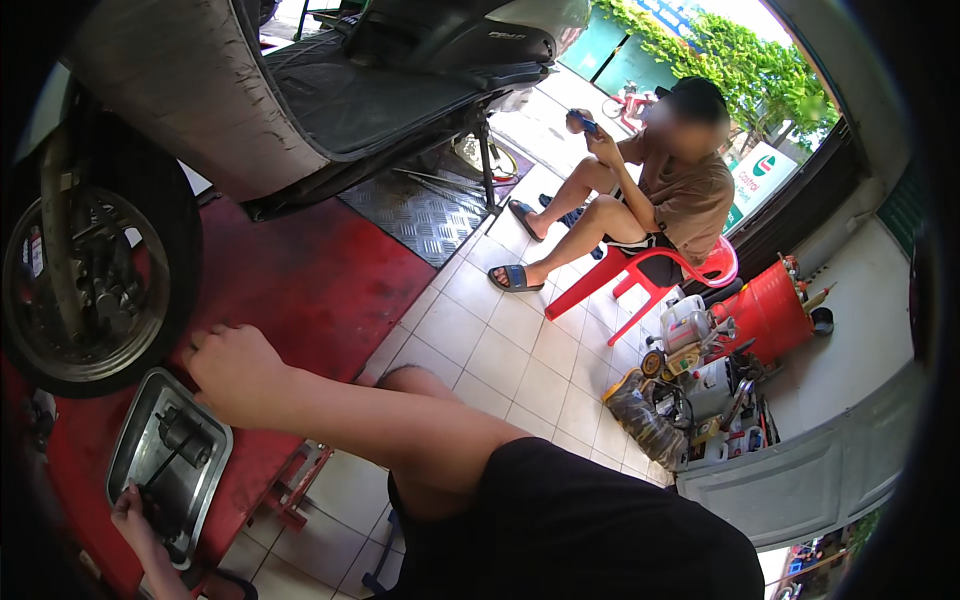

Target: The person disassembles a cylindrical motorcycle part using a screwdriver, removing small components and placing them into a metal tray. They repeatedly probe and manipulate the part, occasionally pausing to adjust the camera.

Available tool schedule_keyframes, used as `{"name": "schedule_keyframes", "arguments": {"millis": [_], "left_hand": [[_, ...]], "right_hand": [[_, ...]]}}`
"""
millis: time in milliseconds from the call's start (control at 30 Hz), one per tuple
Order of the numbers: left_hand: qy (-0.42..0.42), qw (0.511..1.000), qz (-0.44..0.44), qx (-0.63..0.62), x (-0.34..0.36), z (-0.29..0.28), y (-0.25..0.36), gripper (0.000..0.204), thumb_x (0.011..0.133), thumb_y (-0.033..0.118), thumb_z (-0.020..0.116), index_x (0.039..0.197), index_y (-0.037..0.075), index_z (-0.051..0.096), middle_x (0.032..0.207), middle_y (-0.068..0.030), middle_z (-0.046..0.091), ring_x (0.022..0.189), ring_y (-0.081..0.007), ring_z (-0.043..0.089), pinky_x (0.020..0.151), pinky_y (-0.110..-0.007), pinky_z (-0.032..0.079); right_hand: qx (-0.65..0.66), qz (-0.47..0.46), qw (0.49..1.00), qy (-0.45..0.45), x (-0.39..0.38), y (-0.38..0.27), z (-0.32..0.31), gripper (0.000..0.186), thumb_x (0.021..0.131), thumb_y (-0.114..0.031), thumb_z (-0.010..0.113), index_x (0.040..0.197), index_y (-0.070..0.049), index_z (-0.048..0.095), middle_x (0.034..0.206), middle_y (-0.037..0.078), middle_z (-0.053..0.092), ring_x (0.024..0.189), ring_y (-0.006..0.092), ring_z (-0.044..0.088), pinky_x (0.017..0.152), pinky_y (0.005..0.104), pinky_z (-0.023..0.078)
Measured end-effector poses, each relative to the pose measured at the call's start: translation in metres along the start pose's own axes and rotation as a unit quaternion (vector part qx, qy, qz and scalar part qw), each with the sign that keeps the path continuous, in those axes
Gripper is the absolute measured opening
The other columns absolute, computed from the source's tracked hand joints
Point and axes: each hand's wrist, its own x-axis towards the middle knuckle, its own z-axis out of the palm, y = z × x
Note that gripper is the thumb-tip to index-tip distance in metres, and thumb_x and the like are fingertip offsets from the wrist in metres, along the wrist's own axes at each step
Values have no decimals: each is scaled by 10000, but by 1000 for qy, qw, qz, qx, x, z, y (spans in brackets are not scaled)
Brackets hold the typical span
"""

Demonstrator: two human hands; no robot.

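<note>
A shallow metal tray point(222, 468) lies on the red platform beside a scooter's front wheel point(150, 290). In it sits a dark cylindrical part point(186, 436), like a small motor. A thin black rod or cable point(165, 469) slants from that part toward my left hand point(135, 520), whose fingers are pinched on its near end. Past the tray's far right corner, close to the tyre, hovers my right hand point(235, 375), palm down. Its fingers are loosely bent and apart, and nothing shows in them; the palm side is hidden.
The scooter point(200, 110) stands on the red platform point(310, 270). On the tiled floor point(470, 320), a person point(690, 190) sits on a red plastic chair point(640, 280), holding a blue phone-like object point(588, 122). Bottles, tools and a red drum point(765, 310) crowd the wall at right.
</note>
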Motion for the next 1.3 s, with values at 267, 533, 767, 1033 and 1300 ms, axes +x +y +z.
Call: {"name": "schedule_keyframes", "arguments": {"millis": [267,533,767,1033,1300], "left_hand": [[-41,997,-27,-61,-7,4,4,233,954,272,664,866,57,640,705,-16,599,588,-89,531,547,-231,386],[-113,960,-116,-228,-17,-7,24,179,994,247,604,1021,75,647,751,26,553,651,-85,508,576,-237,396],[-40,998,-30,-27,-42,23,59,188,931,142,683,854,-30,673,719,-85,657,599,-152,596,586,-288,450],[-49,988,-84,-119,-52,25,68,197,917,175,708,910,-14,655,742,-96,654,605,-170,588,608,-288,444],[-101,947,-119,-280,-49,23,69,205,969,126,602,1118,-13,630,769,-65,612,673,-155,567,616,-295,444]], "right_hand": [[2,-7,1000,-5,-2,2,-2,449,784,-327,767,1093,-21,654,1073,112,633,1021,261,633,803,377,525],[2,-16,1000,19,0,-4,-16,396,802,-364,728,988,-19,672,1010,151,668,909,336,676,728,455,555],[31,-32,998,47,-5,5,-9,305,834,-276,733,979,-16,666,1009,153,667,958,341,672,780,446,554],[22,-42,998,43,-5,3,-11,311,845,-275,727,992,-9,662,999,151,667,945,349,673,774,444,556],[38,-41,997,54,-5,7,-10,314,837,-279,735,977,-8,663,999,148,667,943,345,674,779,445,557]]}}
